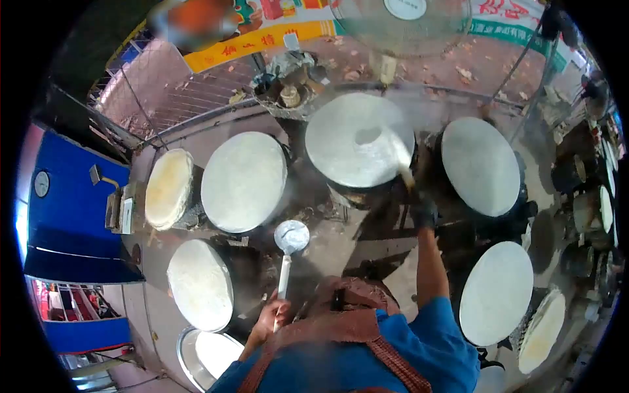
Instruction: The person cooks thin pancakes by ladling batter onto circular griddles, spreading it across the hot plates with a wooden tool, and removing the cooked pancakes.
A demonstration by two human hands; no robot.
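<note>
My left hand (272, 316) is wrapped round the pale handle of a ladle (291, 237), whose round bowl has white batter in it. The ladle is held out low, between the griddles. My right hand (424, 215), in a dark glove, is closed on the handle of a pale-ended batter spreader (401, 156), blurred by motion. Its head rests over the right side of the middle round griddle (341, 134). White batter coats this griddle, apart from a grey patch (367, 135) near its centre.
Pale round griddles (244, 182), (481, 167), (496, 293), (200, 285) surround me. Stacked flat pancakes stand left (168, 190) and lower right (542, 331). A metal basin (187, 357) is lower left. A fan (401, 26) stands behind the middle griddle, beside a cluttered stand (288, 85).
</note>
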